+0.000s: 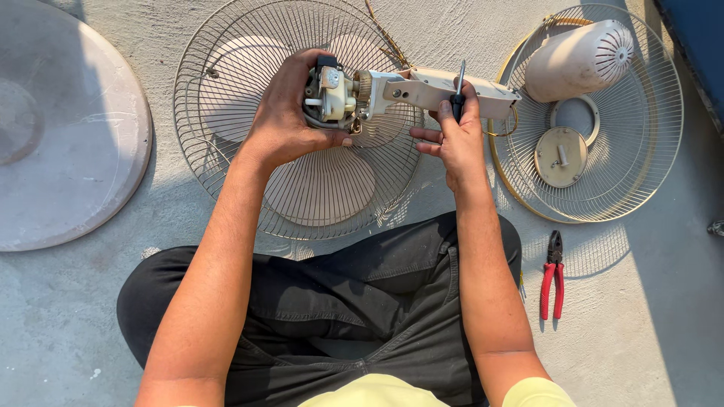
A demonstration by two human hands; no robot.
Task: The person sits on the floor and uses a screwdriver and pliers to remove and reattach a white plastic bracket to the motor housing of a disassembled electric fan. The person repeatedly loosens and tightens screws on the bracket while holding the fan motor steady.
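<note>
My left hand [283, 113] grips a bare fan motor [330, 98] with a short shaft, held above the floor. The motor joins a cream plastic neck bracket [430, 87] that runs to the right. My right hand [456, 139] holds a dark-handled screwdriver [458, 94] upright against that bracket, thumb and fingers wrapped around the handle. Below both hands lies a wire fan guard [226, 173] with a pale fan blade [320, 185] resting in it.
A second wire guard [648, 151] at the right holds a cream motor cover [577, 60] and a round cap [560, 156]. Red-handled pliers [553, 275] lie on the concrete by my right knee. A large round base [60, 136] lies at the left.
</note>
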